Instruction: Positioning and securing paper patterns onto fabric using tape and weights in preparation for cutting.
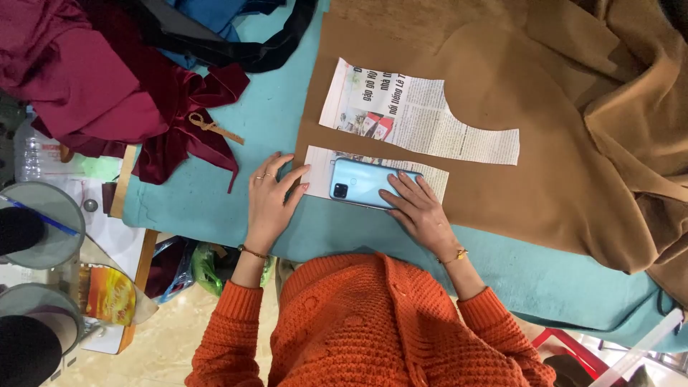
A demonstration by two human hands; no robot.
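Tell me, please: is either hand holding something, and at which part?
Nothing is gripped. The left hand presses flat on the small paper pattern piece's left end; the right hand rests on the light blue phone's right end.

The person wears a chunky orange knitted cardigan with raised bobbles, its ribbed cuffs ending just short of the wrists. A thin beaded bracelet circles the wrist behind the left hand (pixel 269 204), with rings on two fingers. A fine gold bracelet sits behind the right hand (pixel 419 211).
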